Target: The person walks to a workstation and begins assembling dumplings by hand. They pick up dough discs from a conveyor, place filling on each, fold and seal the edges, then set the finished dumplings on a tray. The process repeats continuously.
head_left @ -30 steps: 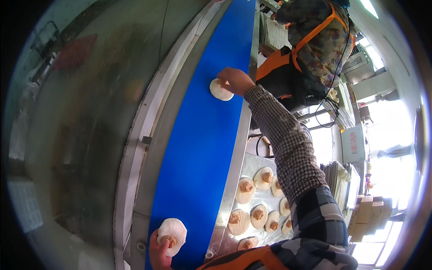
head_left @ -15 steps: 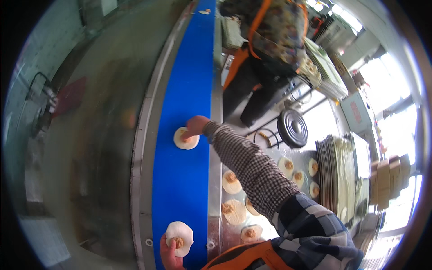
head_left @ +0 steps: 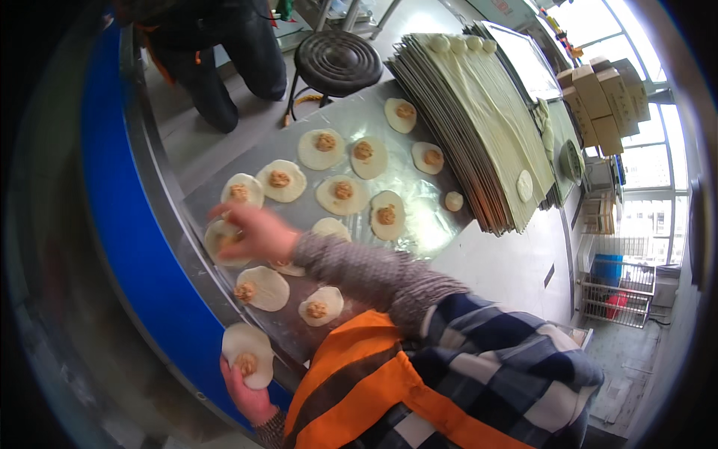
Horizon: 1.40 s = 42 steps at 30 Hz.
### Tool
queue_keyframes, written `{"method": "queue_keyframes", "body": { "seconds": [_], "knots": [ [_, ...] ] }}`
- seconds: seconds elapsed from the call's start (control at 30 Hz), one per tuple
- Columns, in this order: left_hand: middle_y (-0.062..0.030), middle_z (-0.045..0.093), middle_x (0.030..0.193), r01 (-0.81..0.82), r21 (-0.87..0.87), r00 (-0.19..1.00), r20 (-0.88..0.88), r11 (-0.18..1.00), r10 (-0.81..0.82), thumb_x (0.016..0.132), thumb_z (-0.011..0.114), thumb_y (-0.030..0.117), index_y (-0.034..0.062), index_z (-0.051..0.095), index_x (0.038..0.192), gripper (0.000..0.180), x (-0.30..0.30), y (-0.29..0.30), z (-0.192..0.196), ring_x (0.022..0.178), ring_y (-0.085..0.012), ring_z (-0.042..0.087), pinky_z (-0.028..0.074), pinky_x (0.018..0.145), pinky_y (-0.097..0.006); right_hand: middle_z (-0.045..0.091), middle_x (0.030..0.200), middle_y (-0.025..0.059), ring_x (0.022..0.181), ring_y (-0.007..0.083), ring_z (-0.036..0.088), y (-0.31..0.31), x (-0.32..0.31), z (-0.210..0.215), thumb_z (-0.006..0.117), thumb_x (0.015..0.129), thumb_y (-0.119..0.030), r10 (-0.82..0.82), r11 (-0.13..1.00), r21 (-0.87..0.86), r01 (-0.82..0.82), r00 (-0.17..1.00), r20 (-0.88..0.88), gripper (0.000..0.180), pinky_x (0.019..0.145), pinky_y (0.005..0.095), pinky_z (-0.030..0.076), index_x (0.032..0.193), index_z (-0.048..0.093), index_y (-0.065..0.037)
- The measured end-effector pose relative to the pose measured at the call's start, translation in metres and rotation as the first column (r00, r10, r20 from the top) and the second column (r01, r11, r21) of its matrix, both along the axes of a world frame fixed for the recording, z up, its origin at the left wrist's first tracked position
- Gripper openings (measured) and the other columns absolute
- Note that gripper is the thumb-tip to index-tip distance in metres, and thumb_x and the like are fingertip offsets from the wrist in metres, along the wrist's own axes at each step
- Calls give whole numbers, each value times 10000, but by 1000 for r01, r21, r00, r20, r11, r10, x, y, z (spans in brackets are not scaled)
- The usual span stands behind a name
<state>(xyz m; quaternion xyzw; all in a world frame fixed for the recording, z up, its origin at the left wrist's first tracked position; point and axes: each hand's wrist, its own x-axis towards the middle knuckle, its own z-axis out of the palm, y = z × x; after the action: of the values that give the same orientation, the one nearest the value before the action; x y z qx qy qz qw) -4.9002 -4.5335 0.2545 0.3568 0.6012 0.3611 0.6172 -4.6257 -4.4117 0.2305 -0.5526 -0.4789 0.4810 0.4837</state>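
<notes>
A white dough round with a lump of brownish filling rests in my left hand, whose fingers hold it from below and the side. My right hand is stretched over a filled dough round at the left edge of the metal table. Motion blurs its fingers, so whether they grip that round cannot be made out. Several more rounds lie around my right hand, such as one with filling just below it and another above it. My right forearm partly covers some of them.
The blue conveyor belt runs along the left, beside the metal table. A stack of cloth-covered trays stands at the right, with small dough balls on top. Beyond are a round black stool, another person's legs and cardboard boxes.
The view has swung right, toward the metal table. My right hand has left the round on the blue belt and now reaches over the table's rounds. My left hand still holds its filled round.
</notes>
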Motion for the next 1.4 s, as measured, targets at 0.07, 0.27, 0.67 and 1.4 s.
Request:
{"method": "queue_keyframes", "body": {
  "seconds": [0.07, 0.27, 0.67, 1.4],
  "knots": [
    [-170, 471, 1315, 49, -164, 940, 341, 985, 10, 914, 484, 110, -43, 401, 1348, 468, 40, 7, -4, 1182, -282, 503, 442, 993, -386, 600, 966, 115, 834, 204, 628, -46, 96, -5, 800, 697, -198, -163, 985, -48, 166, 985, 65, 555, 732, 330, 536, 1187, 551, -122],
    [-152, 451, 1353, 309, -226, 774, 625, 924, -105, 903, 508, 90, -11, 308, 1419, 563, 190, -1, -21, 1251, -271, 467, 396, 1050, -408, 615, 1036, 84, 917, 145, 607, -164, 270, -42, 748, 825, -220, -554, 803, -322, 501, 827, -94, 553, 786, 279, 516, 1277, 493, -30],
    [-102, 562, 1218, 624, -150, 691, 564, 767, -452, 876, 620, 77, -3, 410, 1328, 505, 336, -25, 14, 1104, -197, 579, 489, 950, -326, 660, 848, 9, 744, 76, 586, -212, 304, 22, 660, 895, -143, 168, 916, -306, -259, 941, -293, 184, 679, 236, 498, 1005, 662, 4],
    [-63, 622, 1037, 773, 16, 634, -40, 634, -773, 828, 673, 122, -19, 557, 1193, 409, 297, -18, 47, 965, -136, 599, 479, 841, -257, 635, 771, 85, 671, 174, 609, -210, 224, 64, 647, 849, -72, 126, 992, -40, -121, 972, 201, 112, 612, 288, 483, 936, 630, -4]
  ]
}}
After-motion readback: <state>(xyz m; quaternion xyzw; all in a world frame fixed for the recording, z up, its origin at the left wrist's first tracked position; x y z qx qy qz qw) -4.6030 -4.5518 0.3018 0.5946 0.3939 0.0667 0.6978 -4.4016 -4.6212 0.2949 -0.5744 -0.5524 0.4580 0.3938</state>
